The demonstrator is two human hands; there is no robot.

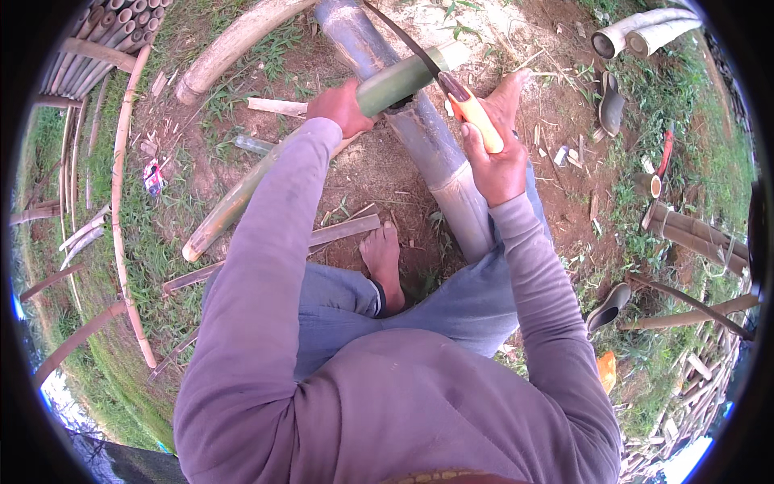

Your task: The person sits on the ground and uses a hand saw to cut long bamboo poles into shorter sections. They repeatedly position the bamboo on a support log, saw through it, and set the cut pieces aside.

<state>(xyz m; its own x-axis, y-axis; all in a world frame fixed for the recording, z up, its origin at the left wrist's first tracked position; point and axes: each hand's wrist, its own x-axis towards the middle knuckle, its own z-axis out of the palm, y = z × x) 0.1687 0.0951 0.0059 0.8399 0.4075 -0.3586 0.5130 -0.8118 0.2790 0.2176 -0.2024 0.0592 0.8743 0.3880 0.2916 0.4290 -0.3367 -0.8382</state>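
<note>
A green bamboo pole point(401, 83) lies slantwise across a thick grey bamboo log point(431, 149), its pale end pointing to the far right. My left hand point(343, 106) is closed around the pole, left of the log. In my right hand point(493, 165) is a saw point(476, 117) with an orange-yellow handle and a long, narrow dark blade. The blade slants away to the far left and passes over the pole near its pale end; whether it touches the pole I cannot tell. One bare foot point(504, 93) is beside the log, near the saw.
A curved bamboo piece point(234, 48) lies at the far left, with stacked bamboo point(121, 32) beyond. Split strips point(347, 230) are near my other bare foot point(381, 258). To the right are loose shoes point(610, 105), cut bamboo point(649, 32) and a red-handled tool point(666, 153).
</note>
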